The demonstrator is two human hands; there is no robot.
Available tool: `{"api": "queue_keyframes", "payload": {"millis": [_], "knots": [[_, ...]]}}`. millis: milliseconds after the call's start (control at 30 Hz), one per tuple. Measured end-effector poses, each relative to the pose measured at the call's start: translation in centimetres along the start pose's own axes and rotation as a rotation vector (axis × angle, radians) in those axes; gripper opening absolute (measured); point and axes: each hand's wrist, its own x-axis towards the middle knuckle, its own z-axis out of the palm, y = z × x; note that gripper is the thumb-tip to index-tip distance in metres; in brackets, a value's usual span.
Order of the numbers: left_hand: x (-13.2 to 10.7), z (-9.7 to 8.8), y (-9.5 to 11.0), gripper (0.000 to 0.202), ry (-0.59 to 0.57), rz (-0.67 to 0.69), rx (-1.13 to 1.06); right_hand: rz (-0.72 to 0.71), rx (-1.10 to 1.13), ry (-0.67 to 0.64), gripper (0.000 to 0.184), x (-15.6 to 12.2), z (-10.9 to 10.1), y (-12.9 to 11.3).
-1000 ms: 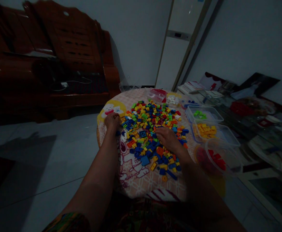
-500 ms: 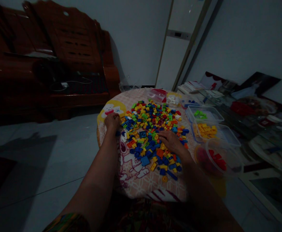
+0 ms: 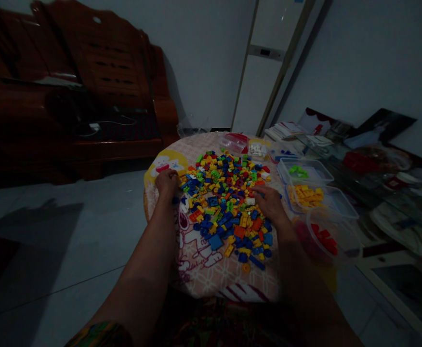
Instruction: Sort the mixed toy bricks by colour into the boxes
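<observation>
A heap of small plastic building bricks (image 3: 225, 197) in blue, yellow, red, green and orange covers a round table with a patterned cloth (image 3: 211, 270). My left hand (image 3: 166, 183) rests at the heap's left edge, fingers curled down on the cloth and bricks; what it holds, if anything, is hidden. My right hand (image 3: 270, 205) lies on the right side of the heap with fingers bent, its fingertips pinching a small white brick (image 3: 250, 201).
Clear tubs stand right of the heap: one with green bricks (image 3: 299, 171), one with yellow bricks (image 3: 307, 195), a round one with red bricks (image 3: 324, 238). More small containers (image 3: 249, 146) sit at the back. A wooden sofa (image 3: 70, 106) is at left, cluttered glass table (image 3: 377, 183) at right.
My right hand slid from the middle of the heap to its right side and now has a white brick at its fingertips. The left hand stayed put.
</observation>
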Motion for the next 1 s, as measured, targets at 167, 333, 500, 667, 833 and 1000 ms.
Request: {"api": "queue_keyframes", "payload": {"millis": [167, 333, 500, 667, 833, 1000], "knots": [[0.2, 0.1, -0.3, 0.035, 0.009, 0.024, 0.000, 0.039, -0.156, -0.050, 0.041, 3.1, 1.1, 1.2], [0.3, 0.1, -0.1, 0.033, 0.002, -0.005, -0.012, 0.042, -0.223, -0.192, 0.036, 3.6, 2.8, 1.3], [0.1, -0.1, 0.2, 0.032, 0.012, -0.001, -0.014, -0.096, -0.175, -0.285, 0.032, 1.4, 2.9, 0.0], [-0.1, -0.1, 0.3, 0.031, 0.019, -0.008, -0.032, -0.161, -0.074, -0.340, 0.027, -0.7, 1.3, -0.9], [-0.3, -0.2, 0.4, 0.031, 0.019, -0.006, -0.046, -0.056, -0.049, -0.224, 0.028, 1.0, 0.8, -0.6], [-0.2, -0.2, 0.3, 0.032, 0.009, -0.014, -0.036, -0.002, -0.165, -0.129, 0.038, 4.1, 2.3, -0.3]]}}
